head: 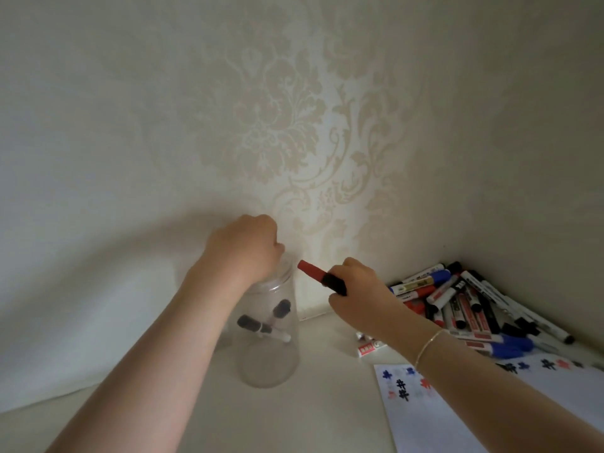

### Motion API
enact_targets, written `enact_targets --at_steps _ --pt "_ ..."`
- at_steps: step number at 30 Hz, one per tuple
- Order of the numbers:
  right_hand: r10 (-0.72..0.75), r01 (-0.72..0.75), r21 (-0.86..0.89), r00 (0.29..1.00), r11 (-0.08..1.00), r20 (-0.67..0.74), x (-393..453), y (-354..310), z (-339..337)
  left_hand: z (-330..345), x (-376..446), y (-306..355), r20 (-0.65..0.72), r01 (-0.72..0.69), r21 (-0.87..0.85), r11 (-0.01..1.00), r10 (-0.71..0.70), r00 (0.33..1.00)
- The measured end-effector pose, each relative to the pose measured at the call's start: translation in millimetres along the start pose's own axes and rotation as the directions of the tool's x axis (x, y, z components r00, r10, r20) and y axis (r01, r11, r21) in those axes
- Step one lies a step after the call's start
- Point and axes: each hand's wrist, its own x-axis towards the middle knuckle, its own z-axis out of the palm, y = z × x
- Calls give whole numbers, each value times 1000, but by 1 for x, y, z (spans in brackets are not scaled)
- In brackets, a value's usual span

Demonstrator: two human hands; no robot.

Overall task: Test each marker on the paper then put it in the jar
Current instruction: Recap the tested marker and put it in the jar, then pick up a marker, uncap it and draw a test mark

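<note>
The right hand [354,294] grips a capped red-and-black marker [322,278], fingers curled round its barrel, cap end pointing left toward the clear plastic jar [269,335] mouth just beside it, which the left hand [243,248] covers, fingers curled on the rim.

— Where's the red-capped marker [322,277]?
— Tilted, cap pointing at the mouth of the clear jar [269,341], which stands upright with two black-capped markers [261,323] inside.
— And the rest?
— A pile of markers [470,305] in the corner, beside the paper [457,416] scribbled black, blue, red.
</note>
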Motion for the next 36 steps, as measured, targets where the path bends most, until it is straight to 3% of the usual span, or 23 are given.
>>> enact_targets --at_steps 2,4,6,8,10,11,12,13,14,15,16,17,18,20,22,25,31,36 --pt "-19 19 5 999 1000 -44 -2 4 -6 -2 -11 16 -159 -182 -34 983 174 972" --pt "-100 101 -2 986 995 -133 -7 9 -10 3 -19 33 -115 -364 -62 929 356 928" --pt "-212 215 -10 954 977 -210 -13 16 -13 22 -19 50 -23 -447 104 889 451 892" --pt "-270 267 -50 919 962 -288 -20 24 -16 42 -19 63 -15 -459 284 842 482 876" --pt "-219 163 -176 901 971 -375 -27 32 -22 55 -20 71 -45 -429 347 834 472 880" --pt "-111 24 -207 900 978 -422 -30 38 -27 59 -21 73 -66 -407 339 848 454 889" --pt "77 -146 -126 896 981 -438 -31 45 -32 62 -22 73 -87 -393 310 866 438 895" --pt "309 -294 98 875 951 -374 -35 48 -39 64 -23 73 -82 -389 248 887 420 904" --pt "478 -376 387 853 842 -211 -38 50 -45 66 -23 74 -46 -392 139 910 401 915" --pt "507 -395 655 862 644 22 -42 53 -49 68 -22 75 27 -386 -7 923 386 922" --pt "395 -418 816 882 400 258 -46 53 -50 72 -21 77 116 -361 -160 919 381 917" --pt "262 -432 867 892 248 370 -50 55 -48 74 -22 80 191 -328 -294 898 391 900" --pt "178 -416 887 906 202 384 -52 55 -45 78 -23 83 237 -300 -397 867 413 879" --pt "177 -353 906 932 234 317 -56 51 -39 87 -28 87 251 -286 -538 793 474 844" --pt "280 -321 904 929 283 242 -57 50 -38 98 -33 90 208 -270 -661 700 517 831" --pt "311 -302 900 928 315 203 -60 54 -38 116 -37 92 129 -203 -852 483 569 812" --pt "258 -265 912 948 314 186 -76 70 -39 130 -44 107 137 -36 -964 264 605 785" --pt "209 -264 907 957 329 202 -88 89 -43 142 -50 119 277 212 -961 178 643 714"
